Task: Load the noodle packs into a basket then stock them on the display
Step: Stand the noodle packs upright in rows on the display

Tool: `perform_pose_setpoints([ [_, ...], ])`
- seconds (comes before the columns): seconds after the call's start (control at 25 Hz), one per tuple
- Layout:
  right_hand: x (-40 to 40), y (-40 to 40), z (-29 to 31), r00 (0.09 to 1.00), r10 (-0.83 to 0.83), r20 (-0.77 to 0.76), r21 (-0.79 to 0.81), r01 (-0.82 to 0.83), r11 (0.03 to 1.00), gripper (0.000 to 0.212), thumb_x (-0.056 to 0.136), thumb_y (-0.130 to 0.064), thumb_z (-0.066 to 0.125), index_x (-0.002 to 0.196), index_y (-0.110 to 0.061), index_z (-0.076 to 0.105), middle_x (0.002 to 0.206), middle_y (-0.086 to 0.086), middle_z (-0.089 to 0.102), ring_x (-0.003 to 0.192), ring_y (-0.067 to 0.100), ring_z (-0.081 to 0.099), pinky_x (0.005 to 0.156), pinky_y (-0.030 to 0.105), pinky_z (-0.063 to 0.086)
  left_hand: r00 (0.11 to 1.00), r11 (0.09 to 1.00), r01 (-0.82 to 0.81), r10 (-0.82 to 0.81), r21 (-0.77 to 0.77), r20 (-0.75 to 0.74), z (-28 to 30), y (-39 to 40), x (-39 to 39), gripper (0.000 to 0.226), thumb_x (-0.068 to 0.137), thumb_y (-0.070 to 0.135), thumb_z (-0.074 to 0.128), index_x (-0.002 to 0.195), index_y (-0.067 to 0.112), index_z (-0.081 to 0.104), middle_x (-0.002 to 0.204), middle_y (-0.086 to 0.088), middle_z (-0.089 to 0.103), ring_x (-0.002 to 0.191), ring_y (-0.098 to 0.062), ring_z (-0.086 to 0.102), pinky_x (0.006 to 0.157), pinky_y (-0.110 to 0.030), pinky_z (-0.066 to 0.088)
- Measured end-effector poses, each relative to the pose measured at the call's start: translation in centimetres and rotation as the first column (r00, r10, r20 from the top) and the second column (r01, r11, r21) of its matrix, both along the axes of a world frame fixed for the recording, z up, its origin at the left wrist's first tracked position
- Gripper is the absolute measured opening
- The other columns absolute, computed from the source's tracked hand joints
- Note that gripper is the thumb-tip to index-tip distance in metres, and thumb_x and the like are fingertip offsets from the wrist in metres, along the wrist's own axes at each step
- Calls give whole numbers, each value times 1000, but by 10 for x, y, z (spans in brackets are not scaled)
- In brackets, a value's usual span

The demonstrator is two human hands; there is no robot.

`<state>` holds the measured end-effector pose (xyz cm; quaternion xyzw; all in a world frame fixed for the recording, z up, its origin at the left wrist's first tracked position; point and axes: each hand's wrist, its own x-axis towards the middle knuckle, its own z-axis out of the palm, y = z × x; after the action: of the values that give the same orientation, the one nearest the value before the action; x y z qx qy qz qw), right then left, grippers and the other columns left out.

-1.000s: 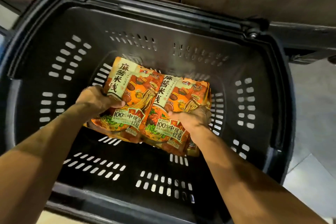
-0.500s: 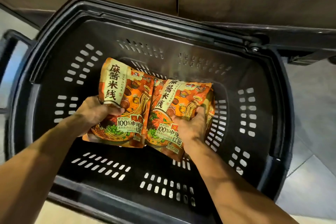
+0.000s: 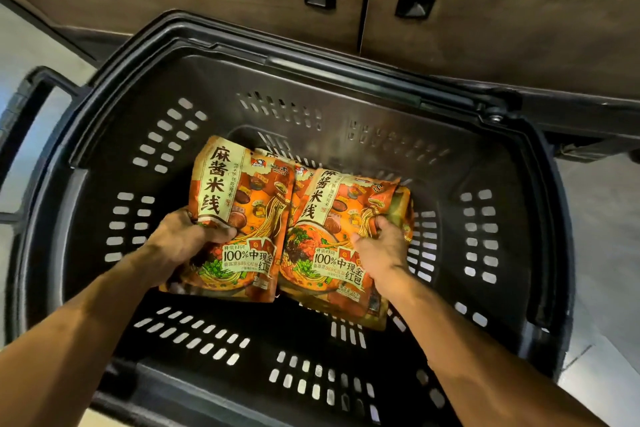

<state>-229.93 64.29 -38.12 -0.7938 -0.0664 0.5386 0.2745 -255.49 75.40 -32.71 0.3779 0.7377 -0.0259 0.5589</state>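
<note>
Inside the black basket [image 3: 104, 156], the left hand [image 3: 183, 239] gripped the left stack of orange noodle packs [image 3: 242, 218] and the right hand [image 3: 379, 246] gripped the right stack [image 3: 343, 218], both low near its floor

The two stacks of orange printed noodle packs [image 3: 291, 229] sank lower, toward six o'clock, into the black slotted plastic basket [image 3: 485, 156], nearing its floor.
</note>
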Motion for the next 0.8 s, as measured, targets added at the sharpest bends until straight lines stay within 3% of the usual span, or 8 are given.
perform_pose_setpoints([
  [0.12,-7,14,-8,985,41,165,13,-44,999,58,92,-2,68,140,-17,41,112,2,62,99,19,64,69,24,53,999,999,-46,46,-17,22,-6,6,-9,52,62,22,85,110,15,67,103,-9,76,98,-28,71,82,-39,52],
  [0.2,-22,13,-9,928,142,345,1,-151,989,72,89,-4,69,149,-16,31,139,12,54,115,27,62,86,38,58,998,998,-60,60,-4,8,-11,3,-14,50,66,20,86,112,14,67,104,-9,76,98,-29,71,86,-41,52],
  [0.28,-34,9,-8,862,263,434,-100,-245,964,84,90,-14,69,157,-13,19,159,14,36,141,32,43,115,46,40,998,998,-68,68,-3,5,-12,2,-15,42,70,17,85,109,15,67,104,-10,76,97,-29,71,86,-42,52],
  [0.36,-36,8,-4,779,391,491,-224,-321,920,89,92,-28,67,161,-13,12,164,15,23,148,32,27,118,49,29,998,998,-55,56,-9,22,-11,4,-14,35,74,14,83,105,17,67,104,-10,75,97,-28,70,86,-41,51],
  [0.48,-32,5,-4,604,510,612,-279,-438,855,85,92,-43,65,160,-16,21,157,12,28,140,27,31,109,43,33,998,998,-58,58,-11,22,-12,6,-14,34,74,14,83,104,17,67,104,-10,75,99,-30,70,91,-44,51],
  [0.56,-30,7,-5,697,433,571,-154,-427,891,78,91,-39,70,156,-20,31,156,9,30,141,25,32,112,40,34,998,998,-61,62,-9,24,-15,6,-16,37,73,15,84,105,16,67,104,-11,75,100,-31,70,99,-49,51],
  [0.68,-24,17,1,965,148,217,-12,-149,989,85,87,-25,78,156,-20,29,158,8,39,138,27,48,96,24,44,999,999,-49,49,-3,23,-19,5,-18,43,69,18,86,108,16,69,104,-10,76,100,-31,71,101,-53,50],
  [0.8,-15,24,12,998,-12,-63,-95,6,995,96,78,-21,88,155,-9,31,150,13,49,129,30,54,96,29,44,998,999,-51,51,-9,42,-20,6,-16,47,68,18,86,111,15,69,105,-10,76,99,-30,70,94,-47,52],
])
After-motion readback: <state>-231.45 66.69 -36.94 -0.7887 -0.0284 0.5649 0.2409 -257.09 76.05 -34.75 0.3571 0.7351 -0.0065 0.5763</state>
